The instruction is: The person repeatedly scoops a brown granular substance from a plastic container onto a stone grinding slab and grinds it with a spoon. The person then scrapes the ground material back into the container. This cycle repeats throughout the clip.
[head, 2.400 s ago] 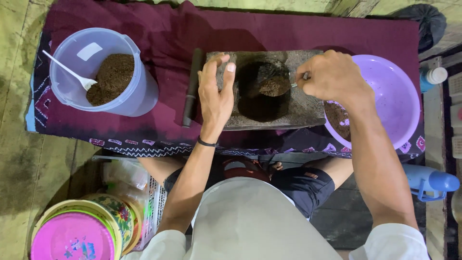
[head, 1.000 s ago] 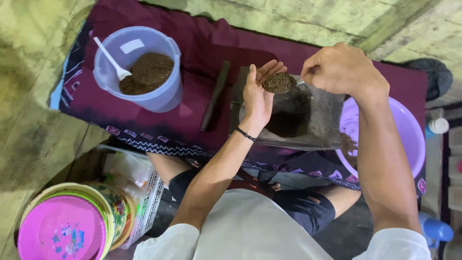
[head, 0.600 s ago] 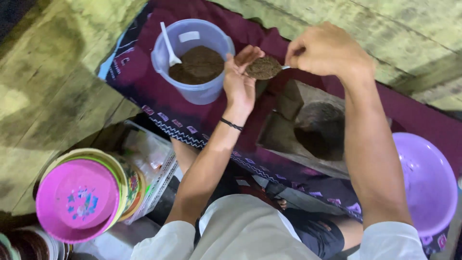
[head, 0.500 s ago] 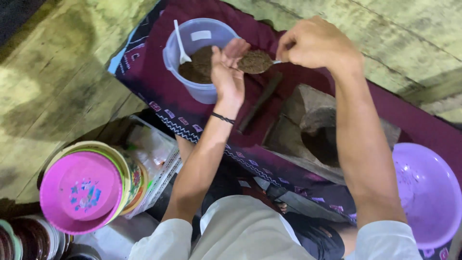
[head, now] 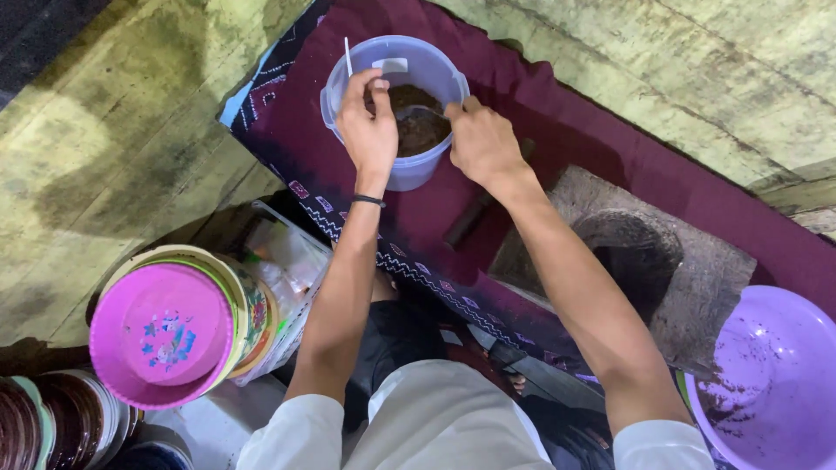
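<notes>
Both hands had moved from beside the tub to over its mouth since the earlier frame. I saw my left hand (head: pixel 370 126) cupped with fingers curled over the brown powder (head: pixel 422 130) inside the pale blue tub (head: pixel 409 170). My right hand (head: pixel 482 144) gripped a spoon (head: pixel 416 111) tipped into the powder. That tub stood on the maroon cloth (head: pixel 557 130), with the stone mortar (head: pixel 640 257) near my right forearm.

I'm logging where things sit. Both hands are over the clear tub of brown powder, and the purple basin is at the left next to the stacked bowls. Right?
Not quite. In the head view both hands, left hand and right hand, are over the clear tub, but the purple basin sits at the right, beside the stone mortar.
</notes>
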